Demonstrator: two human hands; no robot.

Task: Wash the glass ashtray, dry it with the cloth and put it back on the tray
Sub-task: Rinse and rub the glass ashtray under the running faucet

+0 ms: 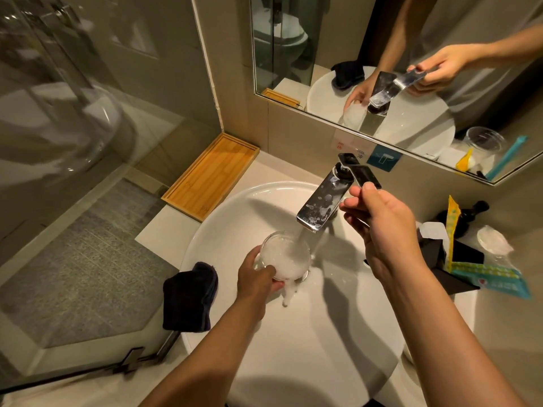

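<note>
My left hand (pixel 257 277) grips the round glass ashtray (pixel 286 255) by its near rim, inside the white basin (pixel 223 218). Water runs from the chrome tap (pixel 321 201) into the ashtray, which is full of white foam that spills over its edge. My right hand (pixel 379 221) pinches the dark flat tap lever (pixel 364 176) between thumb and fingers. A dark cloth (pixel 191 296) hangs over the basin's left rim. The bare wooden tray (pixel 211 176) lies on the counter at the back left.
A mirror (pixel 396 69) covers the wall behind the tap. On the counter to the right lie a black holder (pixel 449 265), colourful sachets (pixel 493 279) and a plastic-wrapped item (pixel 493 239). A glass shower partition (pixel 73 142) stands at the left.
</note>
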